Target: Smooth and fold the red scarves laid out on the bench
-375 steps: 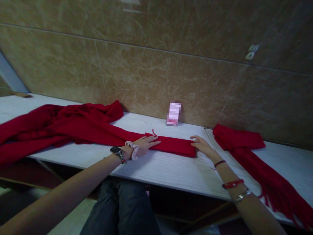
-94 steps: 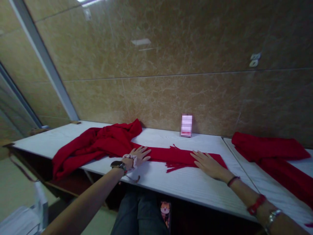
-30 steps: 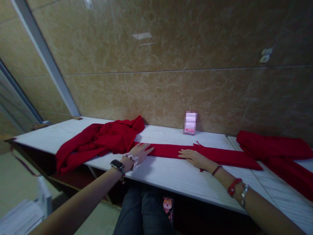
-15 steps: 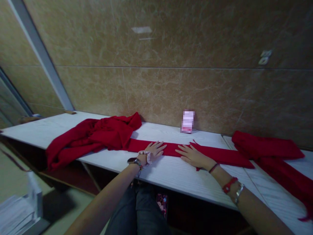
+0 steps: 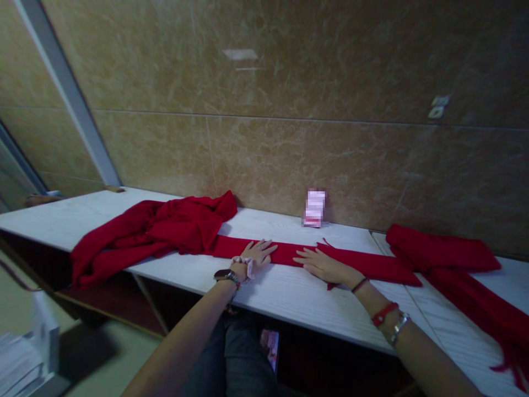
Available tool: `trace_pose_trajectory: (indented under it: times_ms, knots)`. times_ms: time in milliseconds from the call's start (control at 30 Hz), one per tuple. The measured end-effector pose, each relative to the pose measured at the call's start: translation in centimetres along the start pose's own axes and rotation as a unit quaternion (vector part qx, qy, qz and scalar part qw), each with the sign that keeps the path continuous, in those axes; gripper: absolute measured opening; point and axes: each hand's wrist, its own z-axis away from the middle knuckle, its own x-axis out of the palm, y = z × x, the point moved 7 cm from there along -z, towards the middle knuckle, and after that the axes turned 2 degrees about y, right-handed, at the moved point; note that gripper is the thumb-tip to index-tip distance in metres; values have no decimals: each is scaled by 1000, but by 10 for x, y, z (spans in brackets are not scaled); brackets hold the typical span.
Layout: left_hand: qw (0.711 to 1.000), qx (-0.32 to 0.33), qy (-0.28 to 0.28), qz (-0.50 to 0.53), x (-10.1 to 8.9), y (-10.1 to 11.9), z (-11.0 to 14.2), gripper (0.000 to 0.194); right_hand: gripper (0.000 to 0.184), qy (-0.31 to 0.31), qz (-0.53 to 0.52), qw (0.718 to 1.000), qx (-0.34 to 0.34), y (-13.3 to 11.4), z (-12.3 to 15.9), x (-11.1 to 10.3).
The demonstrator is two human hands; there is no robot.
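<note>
A long red strip of folded cloth, which looks like a scarf (image 5: 367, 264), lies flat along the white table (image 5: 285, 289). On its left part rests my left hand (image 5: 257, 255), palm down with the fingers spread. My right hand (image 5: 321, 264) lies flat on the same cloth, a short way to the right, fingers stretched out. Neither hand grips anything. At the left the strip meets a loose, rumpled heap of red cloth (image 5: 165, 226). Further right is another red scarf (image 5: 446, 251), folded over, its fringed end hanging toward the front edge.
A phone-shaped object with a blurred-out face (image 5: 314, 208) leans against the tiled wall (image 5: 264, 154). Dark shelf openings lie under the table edge. A phone (image 5: 270, 347) shows near my legs. White papers in a holder (image 5: 20, 364) stand at lower left.
My head view has shifted slightly, so the scene sits a little further left. Both hands stay flat on the red cloth in nearly the same place.
</note>
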Motion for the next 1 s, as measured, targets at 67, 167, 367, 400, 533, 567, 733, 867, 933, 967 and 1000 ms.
trace_pose_trajectory:
  times_ms: [67, 167, 367, 400, 533, 567, 733, 867, 933, 967, 1000]
  knots:
    - [1000, 0, -5, -2, 0, 1, 1, 48, 49, 55, 15, 998, 28, 5, -1, -7]
    - [1000, 3, -10, -3, 1, 1, 1, 48, 49, 112, 87, 987, 81, 18, -1, -10]
    - [1000, 8, 5, 1, 5, -2, -1, 48, 47, 64, 205, 974, 78, 32, -1, 9]
    - [1000, 2, 10, 2, 5, -3, -1, 48, 47, 60, 208, 973, 83, 33, 0, 9]
    - [999, -28, 20, 3, 3, -5, 0, 47, 49, 62, 189, 976, 90, 28, 0, 3]
    - [999, -32, 19, 4, 3, -6, 0, 47, 49, 67, 178, 978, 86, 24, 0, 0]
    - [1000, 14, 12, -3, 8, -3, -4, 49, 52, 46, 126, 990, 54, 6, -3, 1]
    - [999, 31, -7, -6, 11, -2, -5, 49, 52, 18, 108, 993, 49, 4, -1, 5]
    - [1000, 26, -3, -7, 9, -1, -4, 48, 51, 21, 100, 994, 48, 4, 0, 3]
    - [1000, 23, -2, -7, 8, -1, -3, 48, 51, 30, 95, 994, 50, 4, 0, 0]
    - [1000, 18, 1, -5, 7, -1, -3, 48, 50, 41, 90, 994, 53, 3, 0, -2]
